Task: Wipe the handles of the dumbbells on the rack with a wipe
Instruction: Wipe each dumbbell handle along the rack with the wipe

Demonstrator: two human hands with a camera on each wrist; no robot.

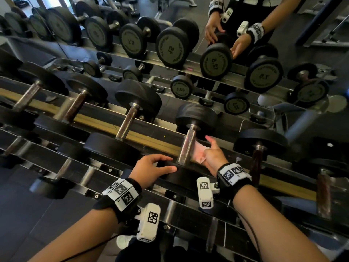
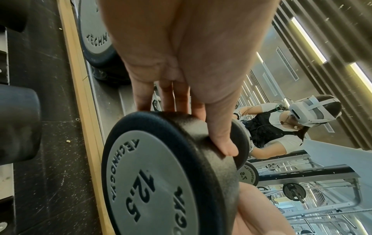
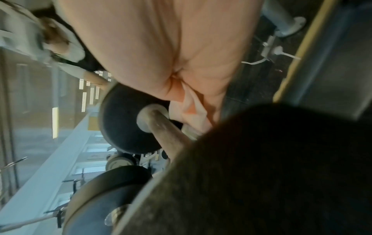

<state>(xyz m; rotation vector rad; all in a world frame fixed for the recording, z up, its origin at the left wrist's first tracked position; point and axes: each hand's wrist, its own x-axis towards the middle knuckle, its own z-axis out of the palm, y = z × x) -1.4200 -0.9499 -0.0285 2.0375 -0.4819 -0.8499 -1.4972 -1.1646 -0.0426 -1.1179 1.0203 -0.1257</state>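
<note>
- Left hand (image 1: pixel 153 168): thumb and fingers curled over the rim of the near rubber head of the black 12.5 dumbbell (image 2: pixel 161 174), gripping it.
- Right hand (image 1: pixel 214 155): fingers closed on a crumpled pale pink wipe (image 1: pixel 198 151).
- Wipe touches the right side of that dumbbell's knurled steel handle (image 1: pixel 186 148).
- Dumbbell lies on the black-and-steel rack (image 1: pixel 179 207), top tier, neighbouring black dumbbells (image 1: pixel 137 99) on either side.

Dumbbells (image 1: pixel 138 95) along metal rack (image 1: pixel 188 212)
</note>
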